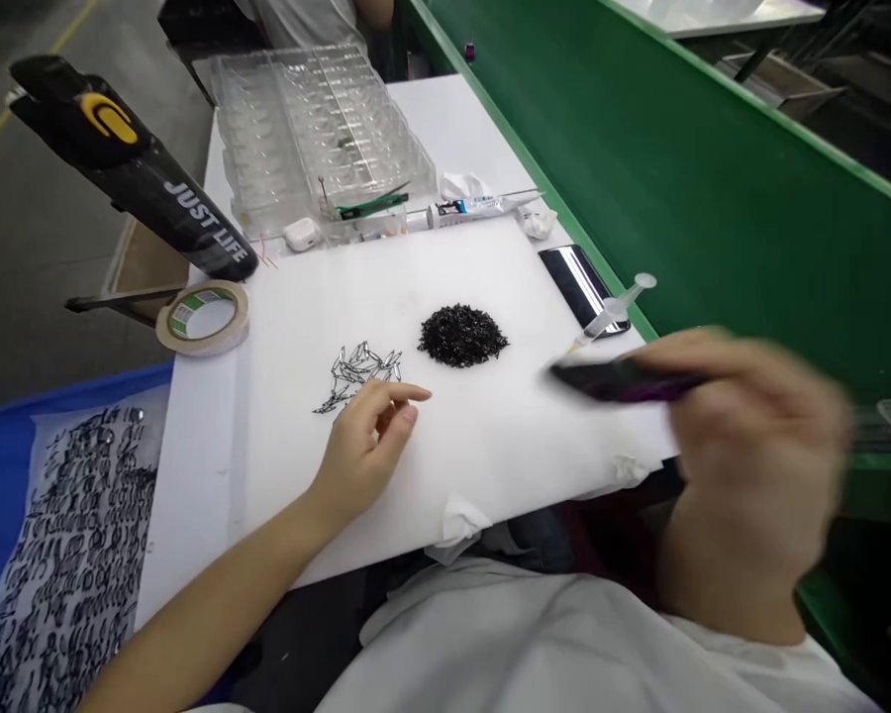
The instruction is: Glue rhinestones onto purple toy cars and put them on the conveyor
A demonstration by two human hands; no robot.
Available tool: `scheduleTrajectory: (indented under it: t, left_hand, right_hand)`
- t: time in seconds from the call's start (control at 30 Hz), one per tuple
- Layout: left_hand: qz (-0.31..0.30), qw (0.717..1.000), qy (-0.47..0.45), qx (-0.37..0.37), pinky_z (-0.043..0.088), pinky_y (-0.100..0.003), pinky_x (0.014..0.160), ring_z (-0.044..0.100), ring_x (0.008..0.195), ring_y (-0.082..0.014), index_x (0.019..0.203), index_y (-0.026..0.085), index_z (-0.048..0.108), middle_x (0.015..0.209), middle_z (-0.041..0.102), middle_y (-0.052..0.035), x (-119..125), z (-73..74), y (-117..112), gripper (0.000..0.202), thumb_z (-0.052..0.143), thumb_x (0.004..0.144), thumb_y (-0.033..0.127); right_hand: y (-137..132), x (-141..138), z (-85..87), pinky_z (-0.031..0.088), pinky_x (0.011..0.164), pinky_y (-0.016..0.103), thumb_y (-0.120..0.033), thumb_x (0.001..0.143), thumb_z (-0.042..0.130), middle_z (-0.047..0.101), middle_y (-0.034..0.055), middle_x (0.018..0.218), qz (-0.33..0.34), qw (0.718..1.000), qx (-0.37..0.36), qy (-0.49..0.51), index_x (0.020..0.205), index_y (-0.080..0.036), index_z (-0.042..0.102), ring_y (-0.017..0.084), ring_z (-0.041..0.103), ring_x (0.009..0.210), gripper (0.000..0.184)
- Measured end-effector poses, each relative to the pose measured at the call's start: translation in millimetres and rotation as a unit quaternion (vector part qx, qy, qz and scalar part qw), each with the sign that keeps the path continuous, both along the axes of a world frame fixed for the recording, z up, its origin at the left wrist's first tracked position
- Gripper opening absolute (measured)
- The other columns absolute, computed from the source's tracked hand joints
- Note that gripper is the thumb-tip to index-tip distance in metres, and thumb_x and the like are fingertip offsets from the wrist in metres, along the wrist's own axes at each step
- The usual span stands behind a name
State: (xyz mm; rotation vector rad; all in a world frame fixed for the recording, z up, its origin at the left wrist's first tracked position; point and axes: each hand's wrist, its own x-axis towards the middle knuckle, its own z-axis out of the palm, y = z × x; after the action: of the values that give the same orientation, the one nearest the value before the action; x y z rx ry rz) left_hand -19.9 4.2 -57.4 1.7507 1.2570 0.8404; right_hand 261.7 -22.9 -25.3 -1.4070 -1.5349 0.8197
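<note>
My left hand (367, 446) rests low over the white board (482, 426), index finger stretched out and thumb apart from it, holding nothing I can see. Just beyond its knuckles lies a loose cluster of thin, black-outlined clear pieces (356, 364), partly covered by the hand. A heap of small shiny black pieces (462, 335) sits right of that cluster. Raised at the right, my right hand (757, 426) is closed around a dark, elongated object with a purple part (609, 380). Motion blur hides what kind of object it is.
Tape roll (204, 317) and black umbrella-like cylinder (170, 198) stand left. Behind are clear compartment trays (319, 129), a glue tube (475, 206) and a white case (302, 234). Right lie a phone (575, 282) and syringe (615, 309), beside a green wall (683, 178). A blue bin (0, 446) holds sorted pieces.
</note>
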Motion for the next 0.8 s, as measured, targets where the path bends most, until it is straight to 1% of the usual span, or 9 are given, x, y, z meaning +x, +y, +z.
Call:
scheduleTrajectory:
  t: [0.13,0.27,0.33,0.4,0.47,0.5,0.57,0.67,0.8]
  left_hand:
    - [0.003,1.0,-0.026,0.001,0.042,-0.026,0.063,0.048,0.067,-0.0112,0.099,0.021,0.059,0.083,0.051,-0.0013,-5.7,4.8,-2.8,0.021,0.043,0.088,0.03]
    - [-0.091,0.994,0.05,0.021,0.043,-0.028,0.065,0.05,0.073,-0.0139,0.102,0.02,0.056,0.088,0.054,-0.0024,-1.8,5.5,-9.3,0.023,0.047,0.086,0.034]
    - [-0.139,0.984,0.11,0.035,0.044,-0.03,0.069,0.052,0.078,-0.0159,0.107,0.02,0.052,0.094,0.056,-0.0031,1.1,4.0,-12.4,0.033,0.057,0.078,0.035]
    - [-0.169,0.972,0.158,0.051,0.045,-0.032,0.076,0.053,0.086,-0.0183,0.11,0.019,0.049,0.101,0.056,-0.0041,3.5,2.0,-15.0,0.043,0.064,0.072,0.031]
    - [-0.183,0.963,0.188,0.065,0.045,-0.034,0.081,0.052,0.093,-0.0195,0.11,0.019,0.049,0.104,0.056,-0.004,5.1,-0.2,-17.1,0.043,0.065,0.071,0.025]
    - [-0.185,0.96,0.198,0.072,0.044,-0.035,0.082,0.052,0.094,-0.0196,0.109,0.019,0.049,0.104,0.057,-0.0036,5.6,-1.4,-17.9,0.041,0.064,0.071,0.022]
    - [-0.185,0.957,0.209,0.081,0.045,-0.035,0.082,0.052,0.093,-0.0196,0.107,0.019,0.051,0.102,0.058,-0.0029,6.3,-3.4,-19.2,0.038,0.062,0.071,0.017]
    - [-0.184,0.955,0.213,0.088,0.045,-0.034,0.079,0.052,0.09,-0.0195,0.104,0.019,0.052,0.1,0.059,-0.0027,6.8,-5.2,-20.2,0.034,0.062,0.072,0.016]
    - [-0.176,0.955,0.205,0.121,0.045,-0.032,0.075,0.054,0.084,-0.0186,0.1,0.018,0.054,0.094,0.063,-0.0019,7.2,-5.2,-19.6,0.028,0.059,0.073,0.015]
  right_hand:
    - [-18.3,-69.8,-23.1,0.047,0.065,0.026,-0.036,0.086,0.05,0.064,-0.0003,0.081,0.147,0.981,-0.109,-0.07,0.088,-0.027,0.066,0.012,0.059,0.073,0.019]
    - [-12.9,-81.7,-26.1,0.045,0.064,0.03,-0.039,0.088,0.044,0.066,0.0018,0.076,0.11,0.956,-0.139,-0.235,0.087,-0.021,0.065,0.015,0.059,0.071,0.028]
    - [-8.1,-70.3,-20.6,0.046,0.062,0.029,-0.037,0.087,0.046,0.066,0.0021,0.079,0.057,0.968,-0.086,-0.23,0.086,-0.022,0.065,0.016,0.061,0.074,0.024]
    - [0.4,-53.7,-14.9,0.048,0.066,0.03,-0.032,0.084,0.05,0.065,0.0025,0.089,-0.083,0.98,0.065,-0.168,0.087,-0.023,0.064,0.017,0.061,0.085,0.017]
    - [13.8,-35.8,-12.8,0.049,0.079,0.033,-0.027,0.079,0.056,0.058,0.003,0.112,-0.218,0.954,0.182,-0.095,0.101,-0.027,0.059,0.019,0.055,0.105,0.022]
    - [21.9,-27.3,-13.4,0.048,0.086,0.035,-0.026,0.077,0.058,0.052,0.0028,0.122,-0.24,0.953,0.178,-0.057,0.11,-0.029,0.054,0.02,0.051,0.113,0.034]
    - [38.6,-12.4,-17.4,0.045,0.093,0.039,-0.03,0.075,0.062,0.049,0.0044,0.126,-0.197,0.979,0.05,0.023,0.123,-0.03,0.04,0.02,0.048,0.117,0.053]
    - [56.6,0.7,-23.1,0.045,0.093,0.042,-0.045,0.076,0.059,0.061,0.0047,0.097,-0.105,0.983,-0.126,0.078,0.107,-0.023,0.049,0.02,0.058,0.1,0.039]
    - [55.5,-10.7,-13.1,0.047,0.087,0.038,-0.049,0.079,0.053,0.061,0.0046,0.09,-0.116,0.983,-0.097,0.109,0.063,-0.019,0.057,0.021,0.057,0.101,0.034]
